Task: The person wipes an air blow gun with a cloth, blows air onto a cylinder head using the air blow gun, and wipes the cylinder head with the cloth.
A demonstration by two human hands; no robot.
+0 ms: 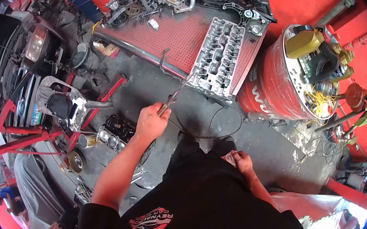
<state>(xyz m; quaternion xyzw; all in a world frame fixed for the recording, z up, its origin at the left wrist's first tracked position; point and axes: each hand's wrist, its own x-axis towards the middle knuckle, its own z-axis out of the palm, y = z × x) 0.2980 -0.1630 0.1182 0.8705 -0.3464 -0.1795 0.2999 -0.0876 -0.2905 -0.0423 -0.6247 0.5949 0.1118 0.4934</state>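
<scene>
My left hand is closed round the dark lower end of a long slim metal tool, whose exact kind I cannot make out. Its tip points up at the near left corner of a silver engine cylinder head; whether they touch is unclear. That cylinder head lies at the right side of a red perforated workbench. Low in front of my body, my right hand is closed on a small crumpled pale piece, perhaps plastic. A dark bent hose hangs over the bench's front edge.
Engine parts crowd the bench's back. At right stands a red drum topped with oil bottles. An engine block sits on the floor at left, near a chair and red stand. A thin cable loops across the floor.
</scene>
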